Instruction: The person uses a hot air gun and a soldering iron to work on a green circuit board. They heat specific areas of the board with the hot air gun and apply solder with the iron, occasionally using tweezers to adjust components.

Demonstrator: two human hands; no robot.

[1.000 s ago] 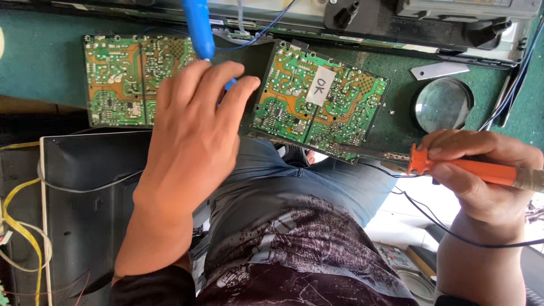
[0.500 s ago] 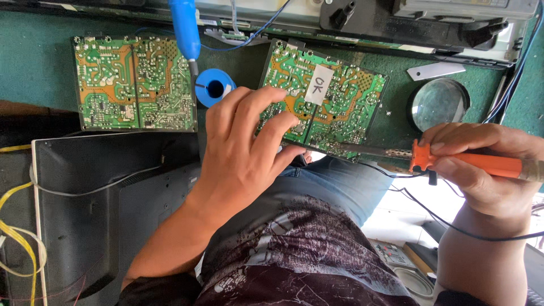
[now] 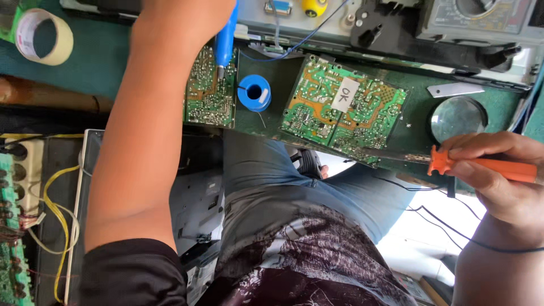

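My left hand [image 3: 184,20] reaches to the top edge of the view and closes around a blue pen-shaped tool [image 3: 225,42], whose tip points down onto a small green circuit board [image 3: 208,99]. My right hand [image 3: 498,181] grips an orange-handled soldering iron [image 3: 481,167] at the right. Its metal tip rests near the lower edge of a larger green circuit board [image 3: 317,113] that bears a white label. A blue solder spool [image 3: 254,92] lies between the two boards on the green mat [image 3: 102,68].
A magnifying glass [image 3: 458,118] and a metal blade [image 3: 453,89] lie right of the big board. A tape roll [image 3: 44,37] sits at top left, a grey meter [image 3: 481,17] at top right. Yellow wires [image 3: 51,209] and a dark chassis [image 3: 68,187] are at left.
My left hand has left the larger board and gone up and left to the blue tool. The view has shifted. The right hand stays still with the soldering iron.
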